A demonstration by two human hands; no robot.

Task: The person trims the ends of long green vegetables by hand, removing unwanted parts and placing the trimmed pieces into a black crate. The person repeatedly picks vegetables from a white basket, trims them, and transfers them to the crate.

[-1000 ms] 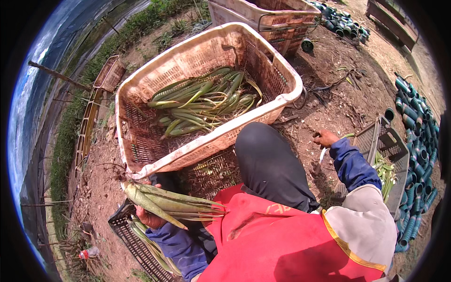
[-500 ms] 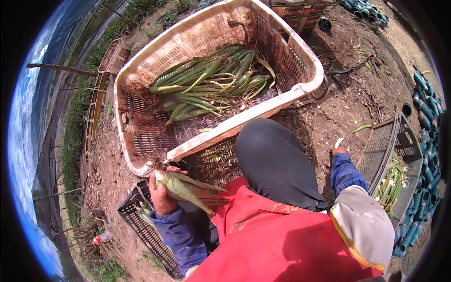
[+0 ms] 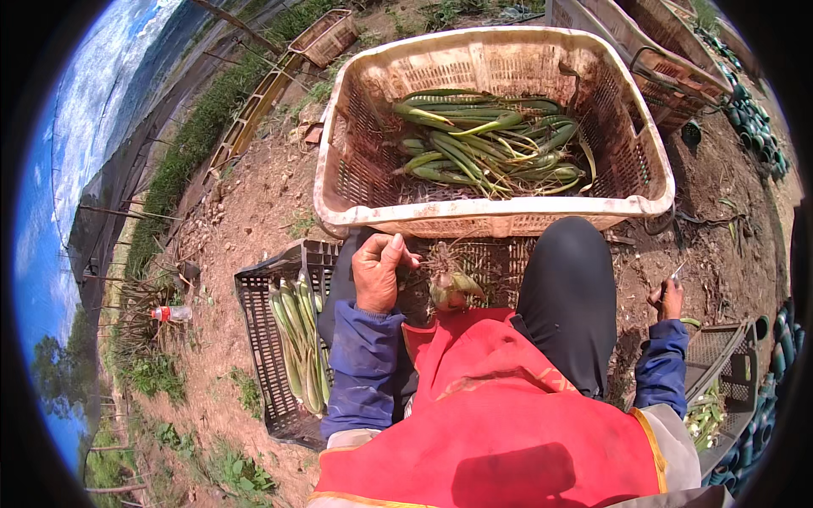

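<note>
My left hand (image 3: 378, 273) is closed, thumb against the bent fingers; what they grip, if anything, is hidden. Just right of it a stubby green plant (image 3: 453, 288), roots upward, stands between my knees at the top of the red apron (image 3: 508, 406). My right hand (image 3: 669, 300) is out past my right knee, closed around a small knife (image 3: 680, 269) with its thin blade pointing up and away. Long green thick-leaved plants (image 3: 500, 144) lie heaped in the big dirty white crate (image 3: 500, 207) in front of my knees.
By my left leg a black crate (image 3: 262, 339) holds long pale-green plants (image 3: 301, 339). A grey crate (image 3: 737, 372) with cut scraps (image 3: 705, 415) stands at the right, beside dark green pots (image 3: 783, 364). More crates (image 3: 652, 59) stand at the back right. A bottle (image 3: 172, 313) lies on the soil.
My view has turned, so the crates sit farther right. The plant that lay across my left hand is now root-up between my knees, with that hand beside it. The right hand still holds the knife.
</note>
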